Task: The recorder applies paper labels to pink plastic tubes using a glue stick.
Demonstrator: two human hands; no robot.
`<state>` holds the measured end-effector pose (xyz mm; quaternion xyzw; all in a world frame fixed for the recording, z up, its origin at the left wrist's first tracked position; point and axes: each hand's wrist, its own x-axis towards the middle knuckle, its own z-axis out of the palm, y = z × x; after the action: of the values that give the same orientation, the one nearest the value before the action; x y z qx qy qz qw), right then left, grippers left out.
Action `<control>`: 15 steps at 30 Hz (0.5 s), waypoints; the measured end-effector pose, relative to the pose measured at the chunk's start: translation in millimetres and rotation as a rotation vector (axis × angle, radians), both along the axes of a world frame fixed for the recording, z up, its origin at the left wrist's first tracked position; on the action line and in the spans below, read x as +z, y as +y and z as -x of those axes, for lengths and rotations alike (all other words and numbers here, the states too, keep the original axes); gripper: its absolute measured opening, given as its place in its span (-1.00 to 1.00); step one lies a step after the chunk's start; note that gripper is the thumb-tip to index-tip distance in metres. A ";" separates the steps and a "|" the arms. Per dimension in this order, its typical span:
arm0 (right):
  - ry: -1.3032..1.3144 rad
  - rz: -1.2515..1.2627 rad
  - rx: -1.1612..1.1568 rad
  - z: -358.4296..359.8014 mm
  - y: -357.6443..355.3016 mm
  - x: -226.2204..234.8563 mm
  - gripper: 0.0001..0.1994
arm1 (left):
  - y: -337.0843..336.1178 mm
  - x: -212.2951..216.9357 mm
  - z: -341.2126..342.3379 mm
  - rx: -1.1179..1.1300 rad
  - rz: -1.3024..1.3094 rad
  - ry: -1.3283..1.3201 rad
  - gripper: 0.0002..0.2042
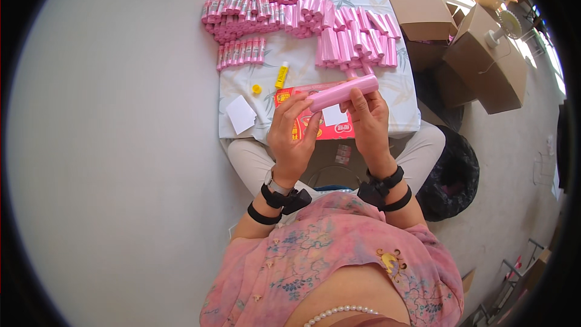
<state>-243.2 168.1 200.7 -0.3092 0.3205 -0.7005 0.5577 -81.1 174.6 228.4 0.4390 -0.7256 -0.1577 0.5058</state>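
A plain pink roll (pixel 344 92) is held slantwise between both hands, over the near part of the table. My left hand (pixel 292 124) grips its left end with fingers and thumb. My right hand (pixel 368 122) closes on it near the right end, thumb on the near side. Beneath the roll lies a flat red printed cardboard piece (pixel 302 127) with a white paper slip (pixel 334 115) on it. Beyond my left hand is a yellow glue stick (pixel 282 75), its yellow cap (pixel 256 89) lying apart. To the left sits a stack of white paper slips (pixel 241 115).
Labelled pink rolls (pixel 241 52) line up at the table's left, below a larger labelled pile (pixel 242 9). Plain pink rolls (pixel 351 42) are heaped at the back right. Cardboard boxes (pixel 417 3) and a small white fan (pixel 505 27) stand right; a black bag (pixel 454 175) is on the floor.
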 end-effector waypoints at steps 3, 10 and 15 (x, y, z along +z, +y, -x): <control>-0.026 0.002 -0.034 -3.5 1.7 4.4 -0.71 | -1.7 -1.6 0.1 0.049 0.088 -0.015 -0.68; -0.126 0.015 -0.056 -6.8 2.1 -1.7 -0.72 | -0.7 -2.5 1.7 0.099 0.234 -0.149 -0.71; -0.192 -0.002 -0.023 -10.4 2.1 4.3 -0.73 | -2.8 0.4 -3.2 0.069 0.368 -0.230 -0.70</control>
<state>-232.9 170.3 205.0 -0.2365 0.2696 -0.7329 0.5781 -77.9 171.8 228.8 0.3791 -0.7796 0.0459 0.4964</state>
